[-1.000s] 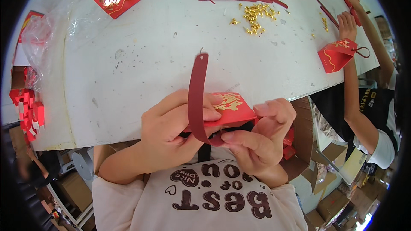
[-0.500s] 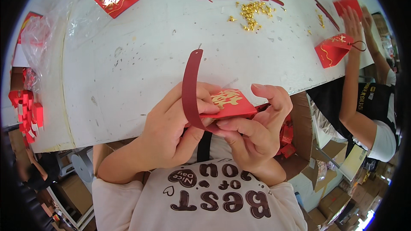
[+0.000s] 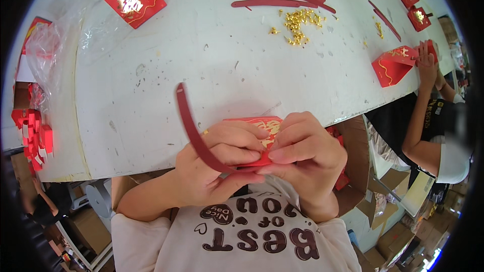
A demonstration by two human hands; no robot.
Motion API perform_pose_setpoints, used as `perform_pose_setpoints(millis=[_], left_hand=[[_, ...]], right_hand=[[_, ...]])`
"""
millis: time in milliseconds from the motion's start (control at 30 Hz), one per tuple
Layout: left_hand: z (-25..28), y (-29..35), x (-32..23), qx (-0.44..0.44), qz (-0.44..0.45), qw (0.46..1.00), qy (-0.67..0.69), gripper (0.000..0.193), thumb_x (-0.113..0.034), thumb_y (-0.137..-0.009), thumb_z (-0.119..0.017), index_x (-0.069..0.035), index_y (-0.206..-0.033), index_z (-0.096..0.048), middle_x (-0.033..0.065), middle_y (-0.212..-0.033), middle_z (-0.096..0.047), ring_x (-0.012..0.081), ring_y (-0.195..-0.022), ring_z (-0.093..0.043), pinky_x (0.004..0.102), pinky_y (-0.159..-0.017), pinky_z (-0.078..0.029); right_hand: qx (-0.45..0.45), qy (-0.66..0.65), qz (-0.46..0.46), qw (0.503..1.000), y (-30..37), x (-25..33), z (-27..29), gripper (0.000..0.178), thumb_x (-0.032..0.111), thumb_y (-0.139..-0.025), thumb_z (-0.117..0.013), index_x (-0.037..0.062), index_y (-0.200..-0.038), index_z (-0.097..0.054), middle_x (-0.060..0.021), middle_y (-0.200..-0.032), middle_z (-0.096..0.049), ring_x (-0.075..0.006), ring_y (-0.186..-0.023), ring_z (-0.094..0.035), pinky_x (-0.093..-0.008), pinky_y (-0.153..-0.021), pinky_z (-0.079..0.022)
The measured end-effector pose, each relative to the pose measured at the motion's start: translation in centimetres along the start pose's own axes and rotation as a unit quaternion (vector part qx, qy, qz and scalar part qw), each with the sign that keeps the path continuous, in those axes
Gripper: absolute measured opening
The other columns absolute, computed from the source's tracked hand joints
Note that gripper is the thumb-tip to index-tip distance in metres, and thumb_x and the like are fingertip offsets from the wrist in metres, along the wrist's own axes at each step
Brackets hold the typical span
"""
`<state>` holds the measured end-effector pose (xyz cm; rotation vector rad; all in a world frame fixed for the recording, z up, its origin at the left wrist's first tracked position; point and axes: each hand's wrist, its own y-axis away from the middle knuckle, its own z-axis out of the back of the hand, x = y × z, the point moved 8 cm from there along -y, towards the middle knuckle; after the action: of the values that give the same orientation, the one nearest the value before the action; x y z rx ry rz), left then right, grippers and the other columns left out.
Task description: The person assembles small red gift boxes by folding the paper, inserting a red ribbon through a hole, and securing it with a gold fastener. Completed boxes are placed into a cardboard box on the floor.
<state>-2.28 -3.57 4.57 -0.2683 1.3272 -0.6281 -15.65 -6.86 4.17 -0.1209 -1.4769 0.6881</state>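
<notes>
The box [image 3: 268, 130] was in both hands at the near edge of the table [image 3: 151, 111], in the middle of the scene, its gold-printed face partly covered by fingers. The left hand [image 3: 217, 158] was curled over its left part, fingers bent on top and thumb underneath. The right hand [image 3: 307, 151] pinched the near edge, fingertips drawn close to the thumb; what lay under them could not be told.

The strap [image 3: 193, 133] ran from that near edge across the left fingers and bowed up toward the far left, its far end free in the air.

The box looked like thin card: light, stiff along its folds, easily dented in the flat faces, and perhaps a little slippery where the print shone. The best hold seemed to be along the folded edges, with light pressure. The strap looked soft but springy, since it kept its curve unsupported; it would probably be surest gripped close to the box, where it could swing least. The pins [image 3: 297, 25] at the far side looked small, hard and smooth, better taken one by one between fingertips.
</notes>
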Motion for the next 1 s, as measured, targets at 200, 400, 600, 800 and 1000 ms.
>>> perform_pose_setpoints(millis=[200,400,600,800,1000], left_hand=[[0.6,-0.5,0.4,-0.060,0.043,0.997,0.001,0.018,0.009,-0.068,-0.072,0.004,-0.082,-0.062,0.0154,-0.084,-0.064,0.0298,-0.083,-0.064,0.0360,-0.071,-0.052],[0.7,-0.1,0.1,-0.092,0.039,0.995,-0.017,0.022,0.009,-0.066,-0.072,0.001,-0.085,-0.064,0.0108,-0.086,-0.065,0.0251,-0.078,-0.064,0.0331,-0.069,-0.052],[0.8,0.0,-0.4,-0.087,0.081,0.988,-0.103,0.018,0.005,-0.068,-0.073,-0.001,-0.082,-0.064,0.0090,-0.085,-0.066,0.0256,-0.077,-0.064,0.0328,-0.070,-0.051],[1.0,0.8,0.8,-0.132,0.059,0.989,-0.004,0.024,0.007,-0.064,-0.073,0.000,-0.083,-0.060,0.0105,-0.084,-0.067,0.0259,-0.079,-0.064,0.0339,-0.072,-0.051],[0.9,0.8,1.1,-0.144,0.049,0.988,0.039,0.029,0.012,-0.059,-0.070,-0.001,-0.083,-0.060,0.0107,-0.084,-0.067,0.0253,-0.080,-0.064,0.0364,-0.076,-0.050]], right_hand=[[0.029,-0.120,-0.079,0.989,-0.4,-1.4,-0.2,0.021,-0.001,-0.064,-0.080,0.0030,-0.081,-0.067,-0.0070,-0.086,-0.063,-0.0171,-0.078,-0.056,-0.0257,-0.066,-0.044],[0.082,0.147,-0.005,0.986,-4.7,2.4,1.6,0.021,0.004,-0.069,-0.070,0.0028,-0.090,-0.071,-0.0108,-0.092,-0.062,-0.0212,-0.074,-0.057,-0.0309,-0.064,-0.043],[0.247,0.242,0.266,0.900,-7.9,3.7,-5.0,0.026,0.006,-0.065,-0.066,-0.0002,-0.091,-0.065,-0.0089,-0.095,-0.058,-0.0224,-0.069,-0.057,-0.0303,-0.054,-0.045],[0.243,0.329,0.170,0.897,-8.6,3.1,-4.0,0.027,0.006,-0.061,-0.065,-0.0008,-0.087,-0.063,-0.0091,-0.083,-0.059,-0.0227,-0.066,-0.060,-0.0298,-0.053,-0.048],[0.238,0.260,-0.035,0.935,-5.3,2.8,-0.6,0.027,0.000,-0.065,-0.069,0.0027,-0.091,-0.065,-0.0083,-0.072,-0.063,-0.0242,-0.066,-0.064,-0.0304,-0.056,-0.050]])
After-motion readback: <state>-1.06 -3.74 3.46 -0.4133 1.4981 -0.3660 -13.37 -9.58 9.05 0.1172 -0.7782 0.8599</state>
